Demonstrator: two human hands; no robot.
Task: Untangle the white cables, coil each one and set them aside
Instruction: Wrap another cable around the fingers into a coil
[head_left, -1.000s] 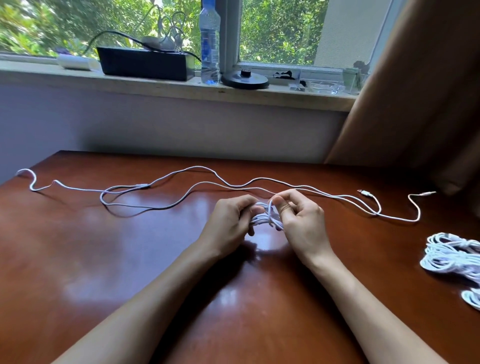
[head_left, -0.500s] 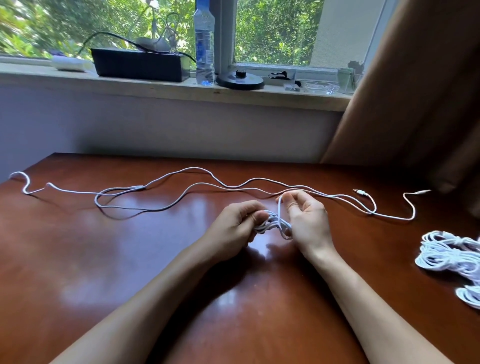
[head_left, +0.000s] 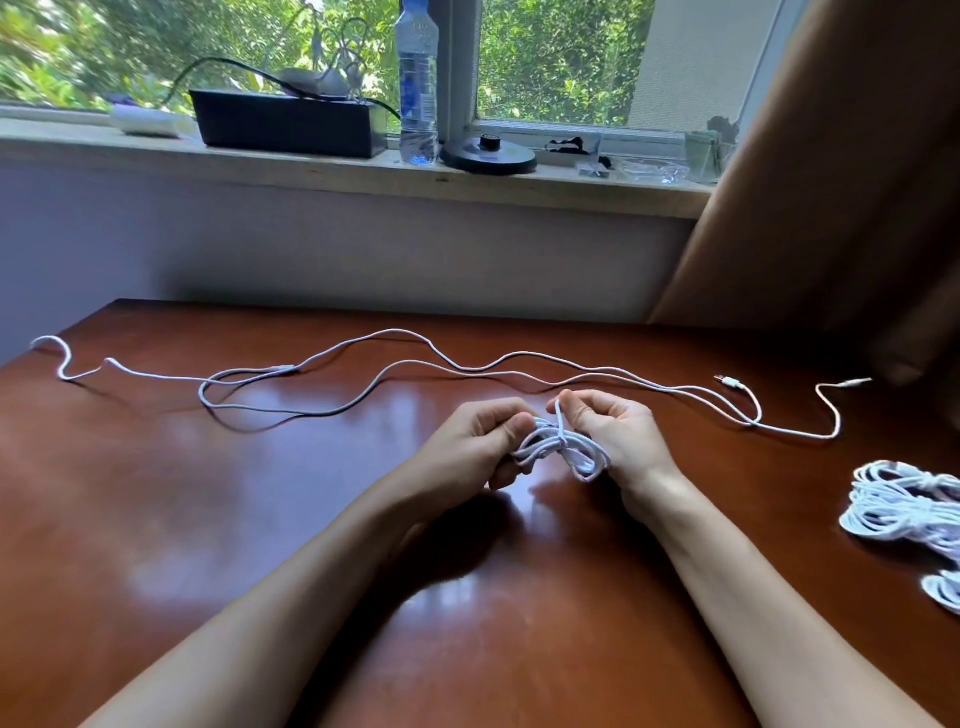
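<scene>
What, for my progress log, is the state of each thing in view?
Left hand: grips the bundle's end.
Right hand: pinches the wrapping strand.
Held cable: coiled, wrapped at its middle.
Loose cables: uncoiled, lying stretched out.
Finished coils: bundled, set aside.
Bottle: upright.

table (head_left: 208, 519) | loose white cables (head_left: 467, 369) stretched across | coiled cables (head_left: 904, 506) right edge

A person's 2 forearms, viewed from a head-worn camera, are bare along all their visible length. The left forearm (head_left: 311, 571) and right forearm (head_left: 727, 571) are slim and taper to narrow wrists. The left hand (head_left: 478, 441) and right hand (head_left: 618, 431) are likewise bare, with slender fingers. Faint tendon lines mark the right wrist (head_left: 649, 483).
</scene>
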